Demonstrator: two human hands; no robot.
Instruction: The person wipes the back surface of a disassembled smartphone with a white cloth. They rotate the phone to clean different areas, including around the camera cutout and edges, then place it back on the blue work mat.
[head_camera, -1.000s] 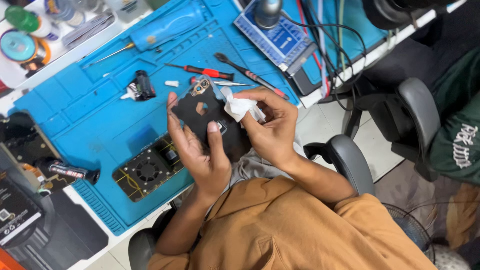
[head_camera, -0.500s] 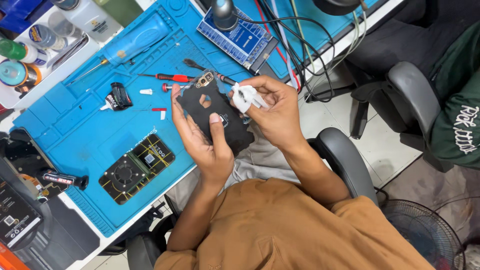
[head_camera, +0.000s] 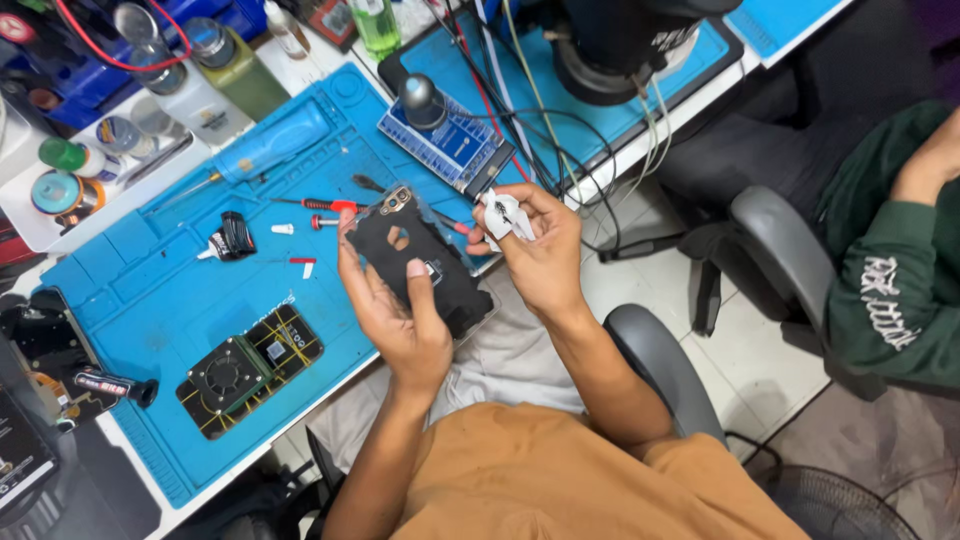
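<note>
My left hand (head_camera: 398, 316) holds a black phone (head_camera: 415, 262) face down over the front edge of the blue work mat (head_camera: 150, 300), thumb pressed on its back. The phone's camera block points toward the far side. My right hand (head_camera: 535, 250) pinches a crumpled white wipe (head_camera: 503, 217) just right of the phone's upper end, a little apart from it.
On the mat lie red-handled screwdrivers (head_camera: 325, 205), a blue electric screwdriver (head_camera: 270, 150), a small black part (head_camera: 235, 237) and a black-and-yellow heating plate (head_camera: 250, 368). Bottles (head_camera: 235, 75), cables and a microscope base (head_camera: 610, 50) crowd the far side. Another person's green sleeve (head_camera: 890, 290) is at the right, beside chair arms.
The view has shifted and the mat now sits further left. My right hand has drawn the wipe slightly off the phone's top corner; my left hand keeps its grip.
</note>
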